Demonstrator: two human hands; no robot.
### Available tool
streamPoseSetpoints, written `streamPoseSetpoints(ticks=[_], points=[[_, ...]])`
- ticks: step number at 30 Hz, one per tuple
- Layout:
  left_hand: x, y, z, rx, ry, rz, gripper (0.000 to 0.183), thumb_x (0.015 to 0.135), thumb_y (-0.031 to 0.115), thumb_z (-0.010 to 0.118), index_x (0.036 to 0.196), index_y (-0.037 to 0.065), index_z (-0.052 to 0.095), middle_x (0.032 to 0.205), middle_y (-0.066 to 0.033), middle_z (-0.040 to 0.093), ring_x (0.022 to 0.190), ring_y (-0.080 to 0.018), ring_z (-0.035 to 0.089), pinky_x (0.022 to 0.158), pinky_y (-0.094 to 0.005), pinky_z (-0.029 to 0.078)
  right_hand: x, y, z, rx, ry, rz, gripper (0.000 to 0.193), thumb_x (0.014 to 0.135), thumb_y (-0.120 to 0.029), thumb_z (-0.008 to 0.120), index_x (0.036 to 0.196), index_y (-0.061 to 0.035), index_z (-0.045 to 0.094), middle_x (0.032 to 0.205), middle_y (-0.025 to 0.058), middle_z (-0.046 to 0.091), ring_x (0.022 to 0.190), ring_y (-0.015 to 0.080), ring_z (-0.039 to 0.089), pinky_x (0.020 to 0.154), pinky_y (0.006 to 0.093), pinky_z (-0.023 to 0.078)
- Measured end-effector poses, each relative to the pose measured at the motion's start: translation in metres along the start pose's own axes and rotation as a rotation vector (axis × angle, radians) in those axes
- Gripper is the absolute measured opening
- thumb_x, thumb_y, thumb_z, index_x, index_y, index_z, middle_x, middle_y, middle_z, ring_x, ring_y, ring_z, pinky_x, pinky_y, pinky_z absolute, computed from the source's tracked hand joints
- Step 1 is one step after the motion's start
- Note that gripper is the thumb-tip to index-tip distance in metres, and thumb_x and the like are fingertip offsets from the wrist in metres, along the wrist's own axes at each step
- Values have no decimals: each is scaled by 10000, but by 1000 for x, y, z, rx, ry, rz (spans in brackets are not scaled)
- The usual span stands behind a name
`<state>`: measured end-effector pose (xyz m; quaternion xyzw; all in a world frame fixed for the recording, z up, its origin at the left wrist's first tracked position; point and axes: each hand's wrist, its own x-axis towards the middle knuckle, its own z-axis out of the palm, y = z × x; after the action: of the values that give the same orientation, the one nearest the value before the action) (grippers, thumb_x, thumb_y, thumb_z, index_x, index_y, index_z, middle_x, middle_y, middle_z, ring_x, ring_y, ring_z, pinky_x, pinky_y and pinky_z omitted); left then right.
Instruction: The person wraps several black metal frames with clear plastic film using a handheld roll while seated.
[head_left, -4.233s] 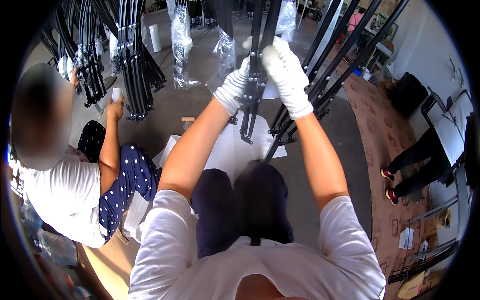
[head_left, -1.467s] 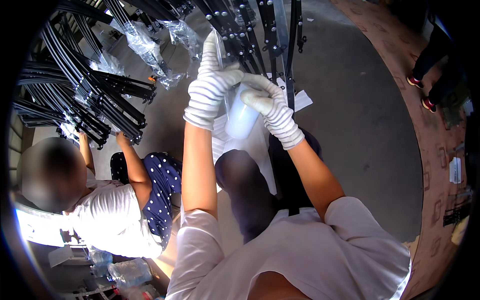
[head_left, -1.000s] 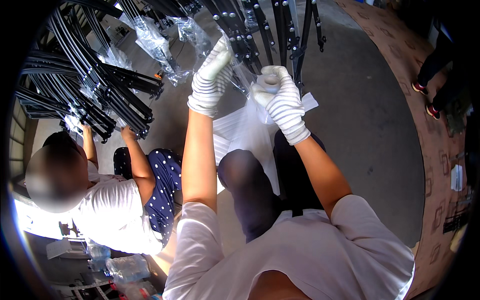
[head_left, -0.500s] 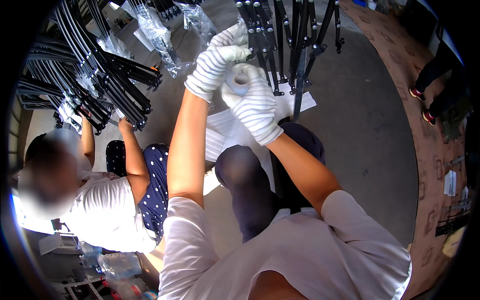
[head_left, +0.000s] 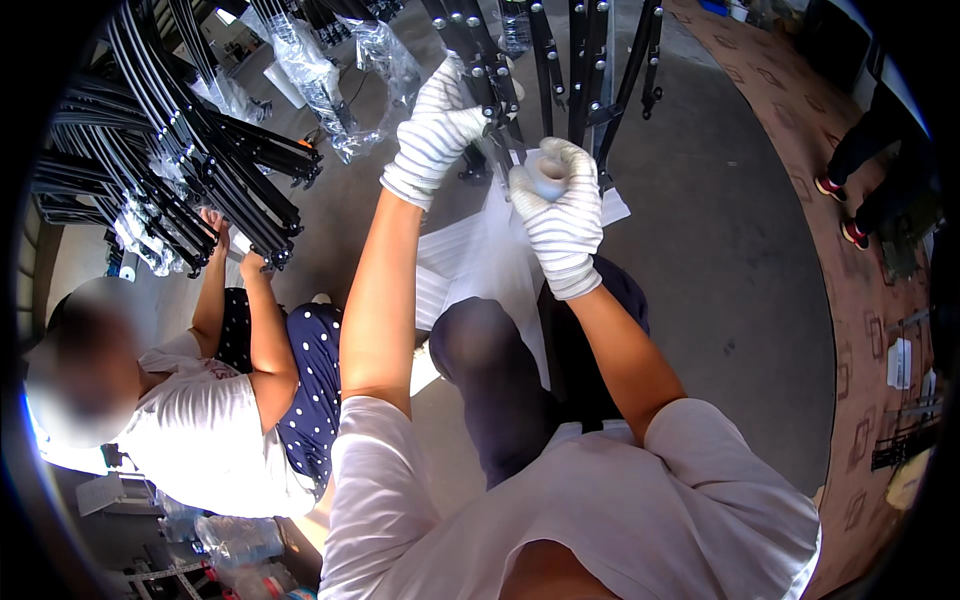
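White gloves with grey stripes cover both my hands. At the top middle, my left hand (head_left: 437, 138) is closed round a bundle of black hinged metal bars (head_left: 487, 75) with silver rivets. My right hand (head_left: 562, 220) grips a small roll of clear film (head_left: 547, 180), its round core facing up. The roll is just right of the bundle's lower end, and whether film runs from it to the bars I cannot make out. More black metal bars (head_left: 578, 75) hang upright beyond my right hand.
Sheets of white foam wrap (head_left: 455, 262) lie below my hands, by my knees. On the left, a seated co-worker (head_left: 225, 400) handles curved black bars (head_left: 190, 130). Film-wrapped bundles (head_left: 310, 75) stand at the far left. Another person's legs (head_left: 868, 170) show at the right.
My right hand has moved right with the roll, away from my left hand. The bar bundle has swung left, and my left hand has shifted slightly right round it.
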<state>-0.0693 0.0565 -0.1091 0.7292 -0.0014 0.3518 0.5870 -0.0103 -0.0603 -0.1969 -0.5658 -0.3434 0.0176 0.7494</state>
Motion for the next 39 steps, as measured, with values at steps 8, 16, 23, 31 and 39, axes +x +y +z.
streamPoseSetpoints(ticks=[8, 16, 23, 31, 39], points=[[-8, 4, -11, 75, -50, 12, 493, 688, 173, 696, 1098, 49, 453, 942, -60, 571, 900, -138, 548, 765, -247, 445, 35, -13, -8, -139, 106, -187, 353, 643, -119, 685, 965, -66, 550, 901, 88, 476, 767, 185, 520, 676, 300, 455], [-16, 16, -17, -95, -159, -112, 496, 690, 70, 674, 1119, 51, 425, 941, -68, 550, 908, -205, 549, 779, -304, 462, 51, -15, -4, -92, 245, -336, 397, 614, -119, 711, 972, -79, 544, 816, 74, 506, 763, 180, 508, 686, 297, 427], [-28, 28, -16, 170, -117, 15, 588, 610, -47, 685, 1114, 62, 402, 867, -31, 551, 792, -109, 540, 744, -246, 456, 47, -24, -7, 124, 316, -253, 381, 623, -67, 713, 966, -37, 550, 934, 47, 498, 859, 132, 484, 807, 264, 393], [-34, 30, -6, 138, 40, 77, 510, 616, 2, 707, 1055, 55, 454, 769, -12, 546, 691, -85, 528, 638, -215, 455, 44, -26, -6, 205, 354, -207, 375, 623, -78, 710, 956, -37, 542, 879, 43, 537, 827, 125, 496, 793, 266, 406], [-26, 7, 16, 123, 486, 239, 309, 658, 43, 700, 903, 27, 512, 718, -4, 537, 603, -74, 515, 549, -205, 453, 21, -44, -29, 128, -246, -458, 424, 553, -61, 715, 947, -113, 565, 897, 64, 543, 720, 155, 543, 634, 262, 465]])
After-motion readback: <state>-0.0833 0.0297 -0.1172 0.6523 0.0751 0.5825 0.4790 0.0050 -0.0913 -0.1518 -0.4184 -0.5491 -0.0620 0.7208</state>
